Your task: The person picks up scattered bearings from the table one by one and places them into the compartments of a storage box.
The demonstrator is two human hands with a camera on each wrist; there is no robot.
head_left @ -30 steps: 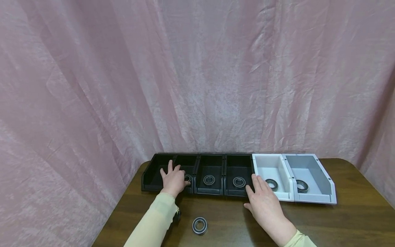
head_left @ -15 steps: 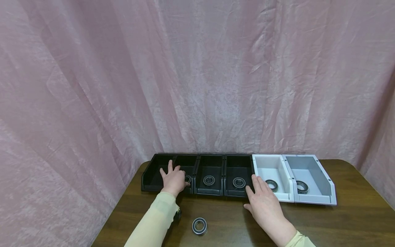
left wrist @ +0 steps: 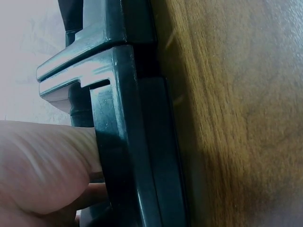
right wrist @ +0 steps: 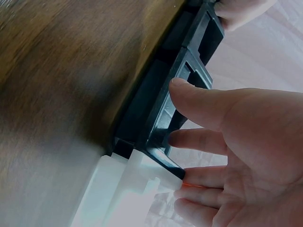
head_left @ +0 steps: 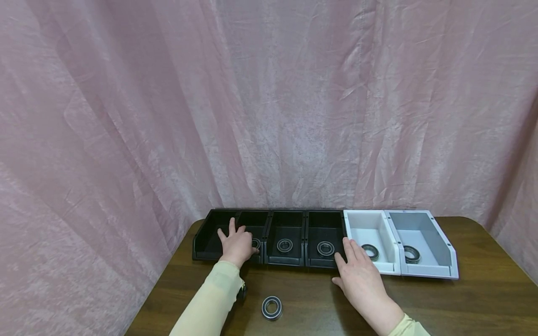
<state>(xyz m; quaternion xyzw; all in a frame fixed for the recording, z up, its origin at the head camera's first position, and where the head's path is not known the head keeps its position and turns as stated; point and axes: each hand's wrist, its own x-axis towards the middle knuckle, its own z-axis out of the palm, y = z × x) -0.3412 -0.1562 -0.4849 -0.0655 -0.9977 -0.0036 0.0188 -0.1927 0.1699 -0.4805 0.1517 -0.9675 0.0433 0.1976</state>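
Note:
My left hand [head_left: 237, 246] lies over the front of the second black bin [head_left: 255, 219] from the left, its fingers spread. The thumb reaches over the front lip, as the left wrist view also shows. Beside the thumb and index finger lies a bearing [head_left: 256, 242], partly covered; contact with it cannot be made out. My right hand [head_left: 362, 275] is spread at the seam between the last black bin [head_left: 324, 224] and the white bin [head_left: 365, 224], fingertips at the edge, holding nothing. A loose bearing [head_left: 272, 308] lies flat on the table between the forearms.
The bins form one row at the table's back, before a pink curtain [head_left: 294, 102]. Bearings lie in the third black bin [head_left: 286, 224], the last black bin, the white bin and the grey bin [head_left: 420, 224]. The wooden table [head_left: 307, 298] extends in front.

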